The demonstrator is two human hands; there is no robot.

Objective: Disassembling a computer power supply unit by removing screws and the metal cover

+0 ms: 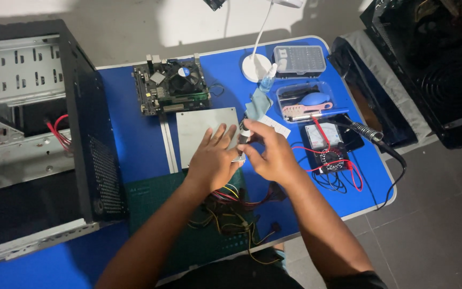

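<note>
Small metal part — pinched between both hands at the centre of the frame, just above the blue tabletop and over the right edge of the flat grey metal plate. Long axis near upright in the picture, top end tipped slightly toward the upper right; too small and too covered to tell which end is which. Left hand spread, fingers lying mostly flat and open against the plate and the part's lower end. Right hand closed in a fingertip pinch on the upper end. Best handled — judging from this — with the left hand steadying low and the right gripping by the edges, clear of the loose bundle of wires below the wrists. Motherboard above, open computer case at left, multimeter at right.
</note>
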